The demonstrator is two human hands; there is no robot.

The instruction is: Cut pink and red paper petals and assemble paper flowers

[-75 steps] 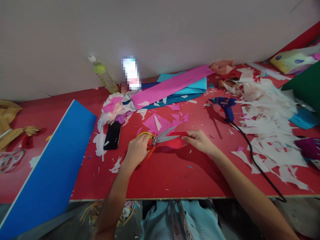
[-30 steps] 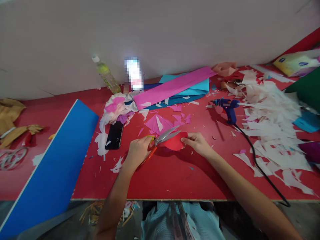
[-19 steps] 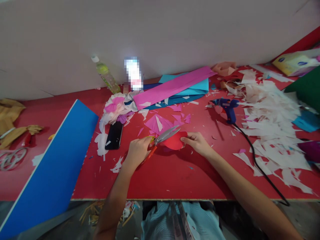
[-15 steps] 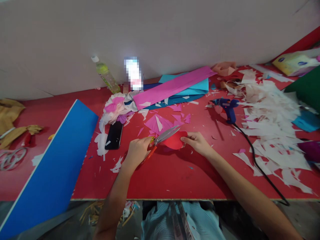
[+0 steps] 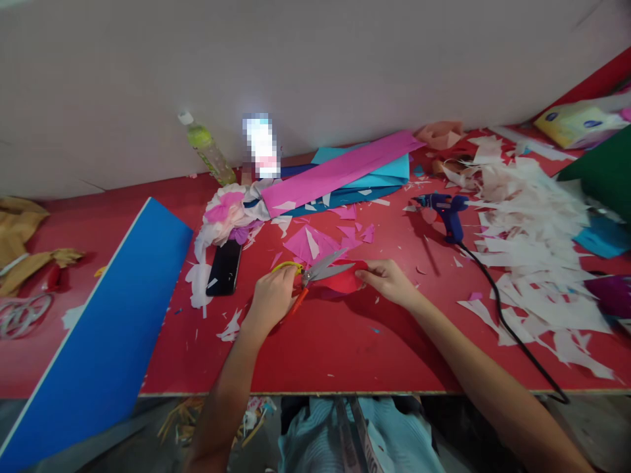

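My left hand [image 5: 274, 293] is closed round the yellow and orange handles of a pair of scissors [image 5: 323, 269], their blades spread apart and pointing right. Between my right thumb and fingers is the right edge of a rounded red paper piece [image 5: 342, 282]; my right hand [image 5: 387, 281] pinches it above the table. The lower blade crosses over the red paper, close to my right fingertips. Just behind the blades lies a folded pink paper piece [image 5: 303, 243] among pink and white scraps.
A blue glue gun [image 5: 446, 213] with a black cord stands on the right, beside a heap of white paper strips [image 5: 537, 217]. Leftward are a black phone [image 5: 225, 268], a paper flower [image 5: 227, 207], a bottle [image 5: 210, 151] and a blue board [image 5: 113, 322] jutting past the table edge.
The scissor blades have opened from nearly closed to spread apart, and the yellow handle has lifted away from the orange one. Both hands stay in nearly the same place.
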